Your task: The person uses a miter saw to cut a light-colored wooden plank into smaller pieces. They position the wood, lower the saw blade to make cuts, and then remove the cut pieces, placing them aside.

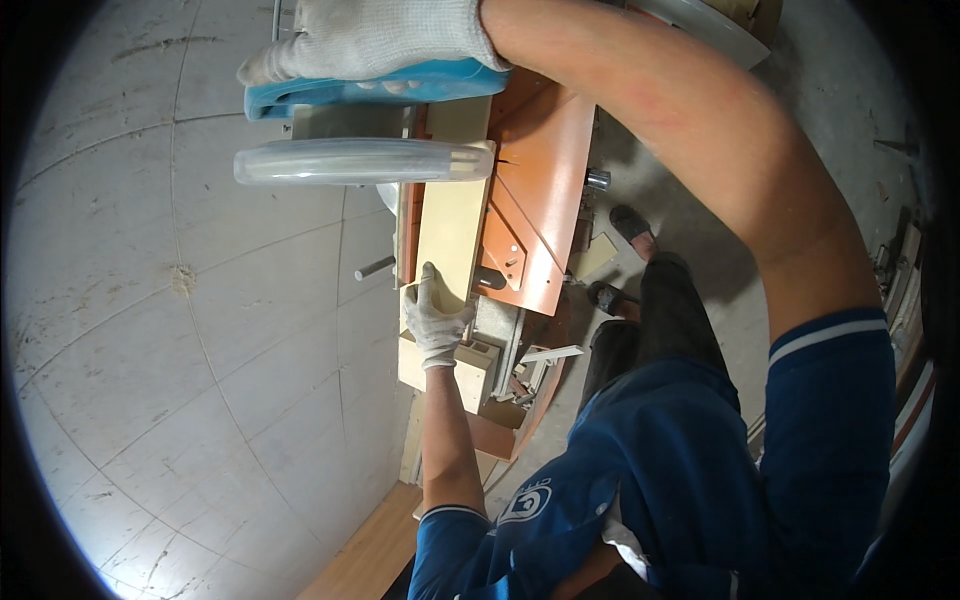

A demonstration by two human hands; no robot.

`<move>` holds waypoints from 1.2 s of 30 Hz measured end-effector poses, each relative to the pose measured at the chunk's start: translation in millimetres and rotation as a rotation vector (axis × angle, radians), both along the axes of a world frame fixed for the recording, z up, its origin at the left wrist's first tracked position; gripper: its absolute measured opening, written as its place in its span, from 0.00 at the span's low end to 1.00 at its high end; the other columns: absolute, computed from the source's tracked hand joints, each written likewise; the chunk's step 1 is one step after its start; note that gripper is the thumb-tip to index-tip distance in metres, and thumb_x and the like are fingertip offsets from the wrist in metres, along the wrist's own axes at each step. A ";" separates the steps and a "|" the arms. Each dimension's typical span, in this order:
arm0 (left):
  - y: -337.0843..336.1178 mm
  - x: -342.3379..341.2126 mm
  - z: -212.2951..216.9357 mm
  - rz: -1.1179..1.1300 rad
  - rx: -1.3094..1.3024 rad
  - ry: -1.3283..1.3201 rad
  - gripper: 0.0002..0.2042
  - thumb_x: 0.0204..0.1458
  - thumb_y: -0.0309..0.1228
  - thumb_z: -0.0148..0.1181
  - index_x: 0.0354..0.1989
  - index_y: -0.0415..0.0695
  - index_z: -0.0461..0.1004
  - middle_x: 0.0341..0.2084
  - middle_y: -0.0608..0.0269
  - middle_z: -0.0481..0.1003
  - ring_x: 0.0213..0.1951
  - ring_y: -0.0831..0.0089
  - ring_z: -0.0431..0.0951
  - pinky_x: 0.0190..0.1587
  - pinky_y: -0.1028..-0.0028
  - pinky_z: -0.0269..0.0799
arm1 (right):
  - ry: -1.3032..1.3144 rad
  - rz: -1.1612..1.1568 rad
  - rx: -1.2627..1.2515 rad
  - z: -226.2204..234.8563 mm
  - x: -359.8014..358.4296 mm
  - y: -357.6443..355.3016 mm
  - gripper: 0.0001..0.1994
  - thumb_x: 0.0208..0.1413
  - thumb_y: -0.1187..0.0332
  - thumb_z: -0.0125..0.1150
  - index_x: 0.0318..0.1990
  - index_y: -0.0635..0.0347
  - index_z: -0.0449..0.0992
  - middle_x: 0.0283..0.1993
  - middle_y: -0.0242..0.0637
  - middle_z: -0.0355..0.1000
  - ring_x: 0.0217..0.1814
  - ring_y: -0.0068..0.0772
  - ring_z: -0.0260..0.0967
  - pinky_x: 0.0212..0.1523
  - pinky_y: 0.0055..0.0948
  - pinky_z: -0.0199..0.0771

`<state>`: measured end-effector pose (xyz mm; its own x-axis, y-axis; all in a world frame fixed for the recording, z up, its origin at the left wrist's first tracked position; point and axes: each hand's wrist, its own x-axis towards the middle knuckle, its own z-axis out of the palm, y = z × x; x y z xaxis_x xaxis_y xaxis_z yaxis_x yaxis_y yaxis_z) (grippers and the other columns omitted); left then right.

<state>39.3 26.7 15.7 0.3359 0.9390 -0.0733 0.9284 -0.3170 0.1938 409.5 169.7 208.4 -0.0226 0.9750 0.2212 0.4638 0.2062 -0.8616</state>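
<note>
My left hand (437,322), in a pale knitted glove, grips the near end of a long cream-coloured flat profile (452,225), with one finger stretched along its face. The profile lies lengthwise on the orange metal table (540,180) of a cutting saw. At the far side my right hand (375,40), gloved too, is closed around the saw's blue handle (400,85); fingertips show through its opening. Just below the handle, a clear curved guard (340,162) extends across the profile. The guard's glare and angle hide the blade.
A grey tiled surface (200,300) fills the left side. Below my left hand stands a cream hollow block (470,370), beside a bin of offcuts (525,385). My slippered feet (632,228) are on the concrete floor, near a loose cream piece (597,258).
</note>
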 end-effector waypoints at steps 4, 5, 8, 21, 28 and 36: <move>1.0 0.1 -8.5 -0.044 -0.024 -0.081 0.47 0.29 0.41 0.80 0.66 0.48 0.69 0.42 0.49 0.71 0.42 0.50 0.75 0.47 0.56 0.75 | 0.042 0.063 -0.019 18.1 36.9 -46.8 0.32 0.64 0.40 0.51 0.40 0.64 0.84 0.38 0.55 0.80 0.41 0.55 0.80 0.48 0.49 0.77; 0.5 -1.7 -9.3 -0.032 0.006 -0.087 0.47 0.29 0.41 0.80 0.66 0.49 0.69 0.42 0.49 0.71 0.43 0.50 0.75 0.47 0.56 0.75 | 0.005 0.098 -0.051 22.2 38.5 -48.9 0.29 0.65 0.42 0.52 0.42 0.64 0.84 0.38 0.52 0.80 0.40 0.52 0.80 0.47 0.47 0.78; -3.0 -9.5 -7.8 0.073 -0.048 -0.051 0.47 0.30 0.42 0.79 0.67 0.52 0.68 0.48 0.45 0.69 0.49 0.48 0.73 0.52 0.54 0.73 | -0.107 0.103 -0.089 36.0 28.0 -43.0 0.28 0.64 0.43 0.53 0.46 0.62 0.83 0.42 0.50 0.80 0.43 0.46 0.81 0.47 0.44 0.79; -55.6 -44.6 30.1 0.005 0.132 0.189 0.54 0.33 0.54 0.78 0.74 0.60 0.57 0.64 0.31 0.59 0.63 0.35 0.61 0.66 0.44 0.57 | -0.095 -0.215 0.069 35.8 22.9 -90.1 0.36 0.60 0.31 0.47 0.50 0.54 0.84 0.40 0.42 0.81 0.46 0.43 0.80 0.50 0.40 0.77; -141.2 30.3 33.1 0.325 -0.545 -1.093 0.29 0.56 0.25 0.68 0.65 0.33 0.65 0.48 0.60 0.75 0.51 0.71 0.76 0.54 0.72 0.73 | 0.623 -0.364 -0.461 -66.5 105.2 -149.8 0.25 0.64 0.45 0.59 0.46 0.62 0.76 0.30 0.31 0.72 0.28 0.23 0.71 0.30 0.26 0.73; -3.0 297.2 -18.4 0.990 -0.765 -2.116 0.23 0.61 0.44 0.62 0.57 0.39 0.71 0.47 0.55 0.75 0.51 0.60 0.74 0.58 0.61 0.70 | 0.978 -0.281 -0.880 -214.6 117.8 -10.1 0.30 0.65 0.48 0.60 0.61 0.67 0.67 0.56 0.47 0.70 0.56 0.43 0.73 0.58 0.41 0.79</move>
